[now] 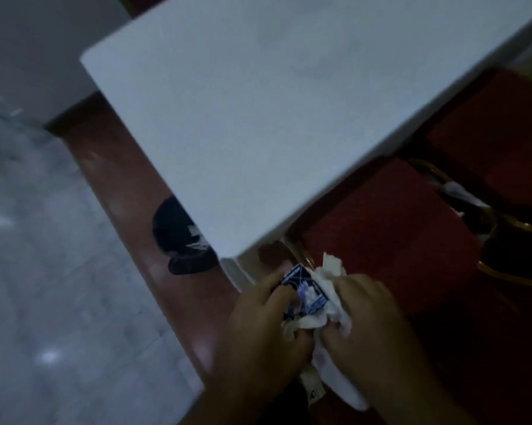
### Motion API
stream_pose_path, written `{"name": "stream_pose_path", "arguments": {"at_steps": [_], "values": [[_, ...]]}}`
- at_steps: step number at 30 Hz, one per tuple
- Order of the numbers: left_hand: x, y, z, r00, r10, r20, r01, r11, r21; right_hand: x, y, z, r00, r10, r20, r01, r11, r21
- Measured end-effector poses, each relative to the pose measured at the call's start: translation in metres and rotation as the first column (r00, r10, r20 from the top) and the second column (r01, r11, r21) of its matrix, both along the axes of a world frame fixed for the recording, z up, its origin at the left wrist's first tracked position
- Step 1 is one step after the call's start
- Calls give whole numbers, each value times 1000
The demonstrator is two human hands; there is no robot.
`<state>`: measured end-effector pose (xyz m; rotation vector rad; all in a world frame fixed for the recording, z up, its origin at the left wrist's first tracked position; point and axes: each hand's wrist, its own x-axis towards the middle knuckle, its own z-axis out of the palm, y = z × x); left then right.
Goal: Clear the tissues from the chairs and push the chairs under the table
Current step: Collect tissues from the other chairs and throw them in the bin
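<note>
My left hand [258, 329] and my right hand [372, 320] meet at the bottom middle, both closed around a bundle of crumpled white tissues [326, 299]. A small dark blue packet [304, 288] sits in the bundle under my left fingers. The hands hover over the near red chair seat [381, 228], which is partly under the white table [258, 102]. A second red chair [497, 148] stands farther right. Another white tissue [456, 191] lies in the gap between the two chairs, by the gold frame.
A dark cap-like object [179, 237] lies on the red floor strip [120, 179] beside the table's near corner. Pale marble floor [44, 271] spreads to the left. Gold chair legs [510, 274] show at the right.
</note>
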<state>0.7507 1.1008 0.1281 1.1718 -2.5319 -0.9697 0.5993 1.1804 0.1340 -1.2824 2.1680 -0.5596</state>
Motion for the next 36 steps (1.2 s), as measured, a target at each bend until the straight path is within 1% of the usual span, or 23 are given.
{"name": "stream_pose_path", "arguments": {"at_steps": [3, 6, 8, 11, 13, 16, 19, 21, 22, 25, 27, 29, 32, 34, 36], "values": [[54, -7, 19, 997, 51, -50, -52, 999, -14, 48, -12, 14, 995, 87, 57, -82, 992, -91], [103, -25, 25, 988, 116, -101, -118, 993, -23, 101, -44, 16, 988, 142, 66, -131, 980, -152], [131, -46, 15, 975, 178, -133, -180, 984, -3, 130, -72, 16, 980, 150, 130, -131, 981, -142], [164, -88, -15, 957, 262, -127, -263, 965, 11, 163, -121, -3, 971, 180, 160, -162, 979, -120], [183, -122, -42, 944, 313, -100, -306, 949, 78, 181, -160, -27, 960, 213, 183, -205, 977, -65], [201, -183, -91, 940, 340, 1, -337, 933, 128, 203, -226, -73, 960, 168, 226, -183, 982, 50], [209, -249, -149, 923, 379, 65, -384, 912, 143, 216, -292, -133, 976, 123, 179, -146, 982, 122], [214, -289, -193, 898, 416, 142, -436, 882, 177, 223, -332, -183, 984, 95, 149, -122, 976, 183], [217, -307, -218, 888, 423, 183, -454, 869, 198, 227, -350, -209, 983, 90, 157, -119, 974, 191], [213, -350, -290, 887, 397, 236, -448, 863, 234, 230, -395, -274, 980, 119, 159, -159, 949, 272], [206, -369, -316, 905, 331, 266, -401, 872, 281, 220, -413, -287, 974, 126, 189, -177, 943, 280], [210, -382, -370, 918, 239, 316, -345, 875, 339, 223, -428, -332, 974, 160, 160, -204, 924, 323], [208, -395, -374, 909, 187, 371, -304, 909, 285, 214, -436, -326, 978, 190, 90, -210, 917, 338], [209, -389, -354, 903, 165, 396, -268, 938, 221, 215, -432, -302, 973, 220, 77, -233, 918, 320], [213, -378, -314, 917, 170, 360, -235, 961, 146, 221, -420, -264, 975, 209, 72, -221, 925, 308]]}}
